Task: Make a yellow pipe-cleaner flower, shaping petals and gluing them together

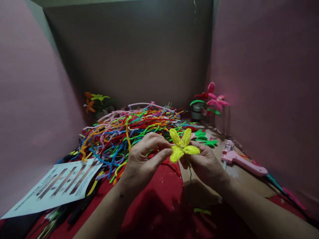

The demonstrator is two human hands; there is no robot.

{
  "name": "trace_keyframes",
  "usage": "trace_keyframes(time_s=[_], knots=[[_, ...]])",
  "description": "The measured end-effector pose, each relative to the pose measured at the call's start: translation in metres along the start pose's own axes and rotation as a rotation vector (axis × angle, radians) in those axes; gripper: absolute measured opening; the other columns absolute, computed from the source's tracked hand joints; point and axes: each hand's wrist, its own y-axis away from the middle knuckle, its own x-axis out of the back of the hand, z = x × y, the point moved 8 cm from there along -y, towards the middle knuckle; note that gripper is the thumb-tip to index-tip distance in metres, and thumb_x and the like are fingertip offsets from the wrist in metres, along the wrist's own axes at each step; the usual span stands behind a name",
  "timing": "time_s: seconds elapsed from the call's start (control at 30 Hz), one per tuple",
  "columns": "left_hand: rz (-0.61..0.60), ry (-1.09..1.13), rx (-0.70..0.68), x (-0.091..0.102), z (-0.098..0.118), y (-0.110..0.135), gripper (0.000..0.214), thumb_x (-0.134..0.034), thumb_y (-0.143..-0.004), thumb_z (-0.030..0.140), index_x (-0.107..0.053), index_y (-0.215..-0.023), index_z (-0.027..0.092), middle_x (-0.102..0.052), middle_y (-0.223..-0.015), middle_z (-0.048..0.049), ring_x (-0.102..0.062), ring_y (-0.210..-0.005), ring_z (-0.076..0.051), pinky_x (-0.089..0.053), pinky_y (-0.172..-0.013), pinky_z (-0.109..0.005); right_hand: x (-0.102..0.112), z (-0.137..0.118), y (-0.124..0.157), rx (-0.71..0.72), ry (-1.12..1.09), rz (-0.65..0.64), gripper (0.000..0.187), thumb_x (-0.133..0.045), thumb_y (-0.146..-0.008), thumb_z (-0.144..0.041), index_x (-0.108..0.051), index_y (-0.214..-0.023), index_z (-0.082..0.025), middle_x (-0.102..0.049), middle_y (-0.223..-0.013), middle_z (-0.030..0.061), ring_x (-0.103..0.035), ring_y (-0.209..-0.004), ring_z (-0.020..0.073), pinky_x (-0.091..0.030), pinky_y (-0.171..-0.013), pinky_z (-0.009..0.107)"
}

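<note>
A yellow pipe-cleaner flower (183,146) with several petals is held up above the table, facing me. My left hand (147,156) pinches the tip of one left petal between thumb and fingers. Behind the flower, my right hand (205,162) is closed around its base and thin stem; some of those fingers are hidden by the petals. Just beyond my hands lies a large heap of coloured pipe cleaners (112,136). Several green pipe-cleaner leaves (205,139) rest past my right hand.
A pink glue gun (245,162) lies on a cardboard sheet (211,189) at the right. A printed paper (57,186) is at the left on the red cloth (159,196). Finished pink flowers (216,99) and orange flowers (89,104) stand at the back, between pink side walls (269,66).
</note>
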Motion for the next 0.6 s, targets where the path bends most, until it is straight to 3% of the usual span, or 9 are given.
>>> trace_keyframes(time_s=[0.17, 0.33, 0.43, 0.6], knots=[[-0.076, 0.024, -0.074, -0.007, 0.006, 0.001, 0.010, -0.057, -0.075, 0.019, -0.064, -0.082, 0.020, -0.057, -0.088, -0.0059, -0.054, -0.087, -0.017, -0.046, -0.076, -0.030, 0.001, 0.002, 0.000, -0.019, -0.076, -0.003, 0.012, -0.058, -0.075, -0.024, -0.054, -0.067, -0.015, -0.050, -0.052, -0.0024, -0.040, -0.045, 0.0070, -0.031, -0.045, 0.021], [-0.044, -0.003, -0.134, -0.003, 0.010, 0.004, 0.026, -0.056, -0.076, 0.017, -0.057, -0.101, 0.022, -0.055, -0.103, -0.0075, -0.051, -0.096, -0.019, -0.045, -0.080, -0.032, -0.001, 0.003, 0.002, -0.050, -0.063, -0.039, 0.014, -0.057, -0.074, -0.022, -0.055, -0.062, -0.014, -0.048, -0.050, -0.0023, -0.039, -0.043, 0.0068, -0.031, -0.044, 0.021], [-0.087, -0.121, -0.239, -0.008, 0.018, 0.006, 0.042, -0.054, -0.076, 0.015, -0.049, -0.116, 0.023, -0.047, -0.118, -0.0099, -0.044, -0.108, -0.021, -0.041, -0.089, -0.036, -0.004, 0.000, 0.002, -0.044, -0.075, -0.072, 0.015, -0.057, -0.074, -0.022, -0.055, -0.062, -0.014, -0.048, -0.051, -0.0019, -0.040, -0.044, 0.0072, -0.032, -0.044, 0.021], [-0.125, -0.307, -0.361, -0.021, 0.023, 0.011, 0.041, -0.050, -0.076, 0.013, -0.047, -0.117, 0.020, -0.044, -0.121, -0.0118, -0.039, -0.112, -0.024, -0.036, -0.092, -0.042, -0.003, 0.002, 0.003, -0.075, -0.134, -0.060, 0.011, -0.060, -0.072, -0.023, -0.054, -0.065, -0.016, -0.044, -0.052, -0.0033, -0.035, -0.045, 0.0064, -0.028, -0.044, 0.021]])
